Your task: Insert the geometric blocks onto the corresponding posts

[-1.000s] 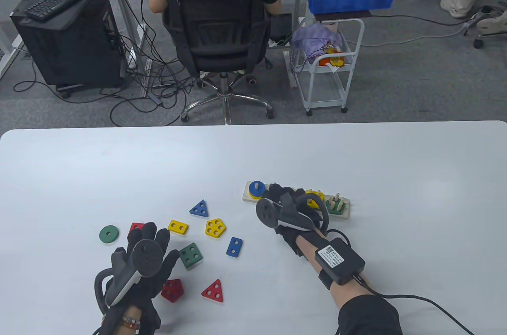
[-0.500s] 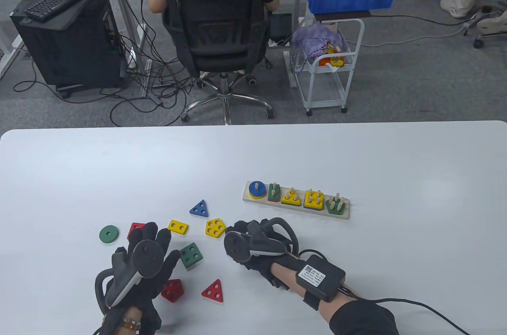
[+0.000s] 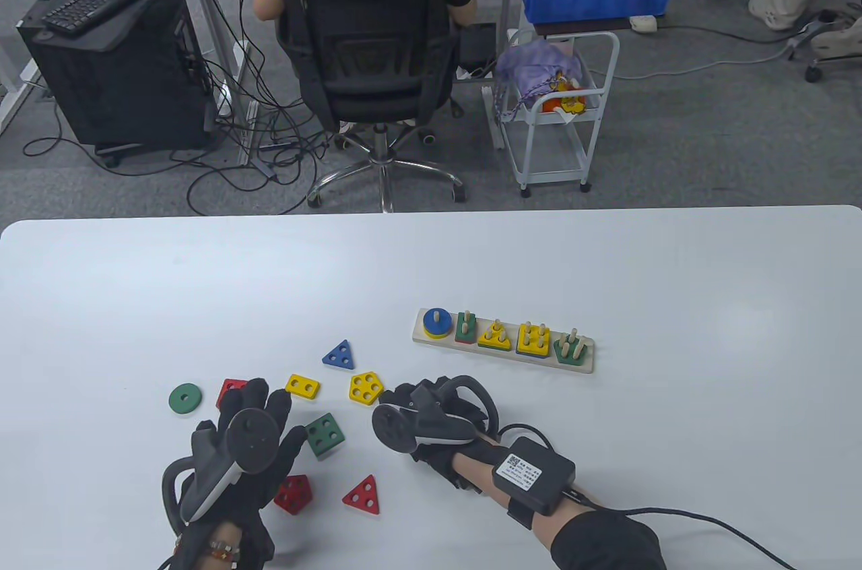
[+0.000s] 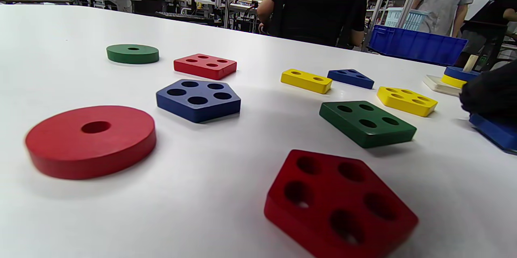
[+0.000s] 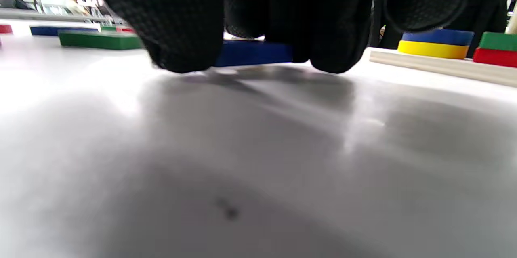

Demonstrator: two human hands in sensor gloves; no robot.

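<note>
My right hand [image 3: 421,412] is down on the table near the yellow pentagon [image 3: 366,387]. Its fingers [image 5: 181,19] curl round the blue two-hole rectangle [image 5: 252,53], which lies flat and is hidden under the hand in the table view. My left hand [image 3: 259,412] rests flat with spread fingers, holding nothing, and covers a red ring [image 4: 91,141] and a blue pentagon [image 4: 198,99]. The wooden peg board [image 3: 586,364] stands to the right and carries a low stack of blocks on each of its post groups.
Loose blocks lie between the hands: green ring [image 3: 184,398], red square [image 3: 231,388], yellow rectangle [image 3: 303,386], blue triangle [image 3: 339,355], green square [image 3: 324,434], red pentagon [image 3: 293,494], red triangle [image 3: 362,495]. A person sits in a chair beyond the table.
My right hand left the peg board, moved left and toward me, and came down on the blue rectangle. The left hand has not moved.
</note>
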